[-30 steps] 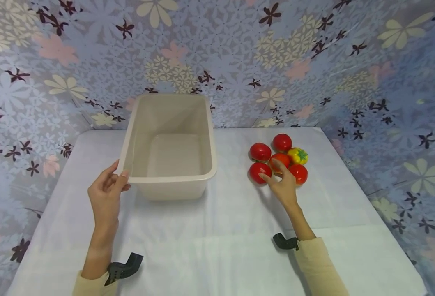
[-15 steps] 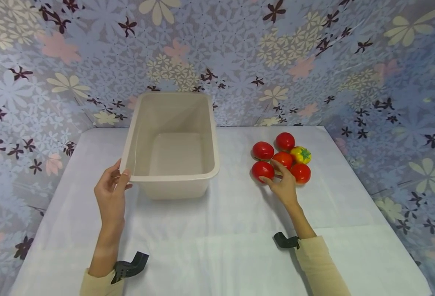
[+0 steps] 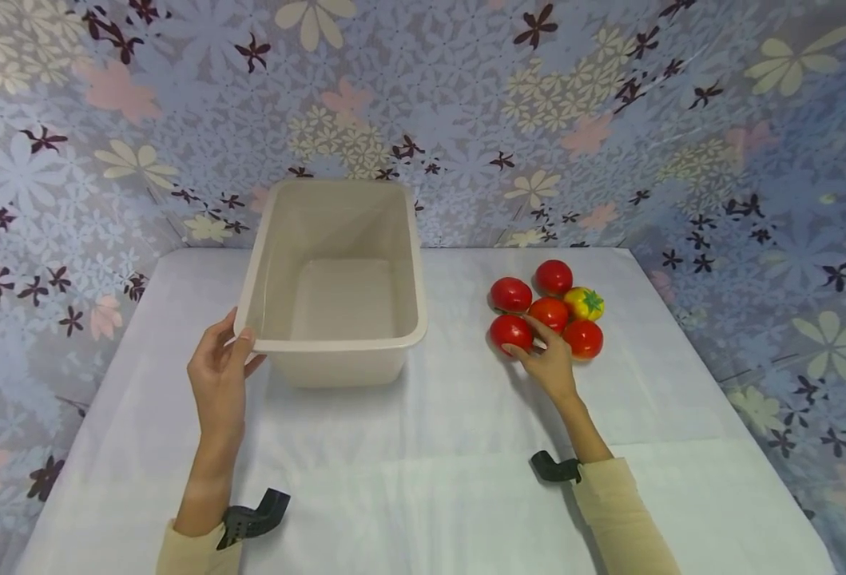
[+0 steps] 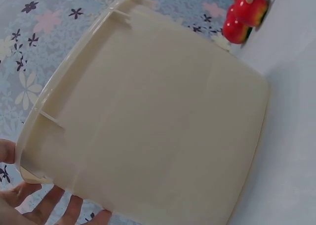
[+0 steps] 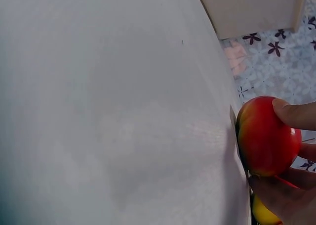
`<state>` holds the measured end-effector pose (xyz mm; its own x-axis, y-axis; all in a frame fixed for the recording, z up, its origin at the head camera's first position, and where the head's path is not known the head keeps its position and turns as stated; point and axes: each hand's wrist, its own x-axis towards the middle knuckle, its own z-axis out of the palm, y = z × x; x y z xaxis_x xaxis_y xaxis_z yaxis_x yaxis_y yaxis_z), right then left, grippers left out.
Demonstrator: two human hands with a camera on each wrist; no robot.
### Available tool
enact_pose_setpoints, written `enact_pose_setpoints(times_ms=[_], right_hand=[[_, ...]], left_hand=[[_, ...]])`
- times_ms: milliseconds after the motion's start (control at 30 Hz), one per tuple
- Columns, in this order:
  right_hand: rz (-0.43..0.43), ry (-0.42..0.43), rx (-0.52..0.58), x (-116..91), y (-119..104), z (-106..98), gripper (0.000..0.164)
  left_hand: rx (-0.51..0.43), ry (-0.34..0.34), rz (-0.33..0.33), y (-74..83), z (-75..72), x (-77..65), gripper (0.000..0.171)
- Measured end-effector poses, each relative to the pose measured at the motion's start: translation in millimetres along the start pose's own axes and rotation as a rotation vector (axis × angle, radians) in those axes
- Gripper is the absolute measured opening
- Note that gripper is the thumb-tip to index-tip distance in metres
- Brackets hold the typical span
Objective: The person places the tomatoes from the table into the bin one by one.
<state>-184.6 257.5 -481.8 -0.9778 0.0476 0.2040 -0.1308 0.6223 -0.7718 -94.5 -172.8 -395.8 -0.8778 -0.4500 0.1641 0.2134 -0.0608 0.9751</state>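
A flowered backdrop (image 3: 458, 96) rises behind the white table (image 3: 408, 487), on which the beige bin (image 3: 336, 369) stands upright, left of the fruit. The left hand (image 3: 221, 375) pinches the bin's near left corner, thumb on the rim and fingers beneath it; a hard tug there could swing or tip the bin, as only one corner is held. The right hand (image 3: 550, 363) is part-way closed, thumb and fingers round the front fruit (image 3: 510, 334), which looks to rest on the table. That glossy, rounded skin could slip if the grip is too shallow. The fingers reach between it and the middle fruit (image 3: 548, 314), so lifting might nudge that one into the left fruit (image 3: 511, 295), right fruit (image 3: 584, 339), back fruit (image 3: 554, 277) or small yellow fruit (image 3: 583, 303) and set them rolling.
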Motion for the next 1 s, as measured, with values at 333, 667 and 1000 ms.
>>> enact_pose_setpoints(times_ms=[333,667,1000], right_hand=[[0.014,-0.023,0.039,2.2,1.3,-2.1,0.059],[0.036,-0.037,0.043,7.2,2.2,-5.2,0.059],[0.030,0.020,0.101,5.8,-1.9,-6.1,0.059]], left_hand=[[-0.045,0.034,0.015,-7.7,0.0,2.9,0.037],[-0.074,0.043,-0.045,-8.8,4.9,1.2,0.035],[-0.083,0.021,-0.077,-6.5,6.7,1.1,0.036]])
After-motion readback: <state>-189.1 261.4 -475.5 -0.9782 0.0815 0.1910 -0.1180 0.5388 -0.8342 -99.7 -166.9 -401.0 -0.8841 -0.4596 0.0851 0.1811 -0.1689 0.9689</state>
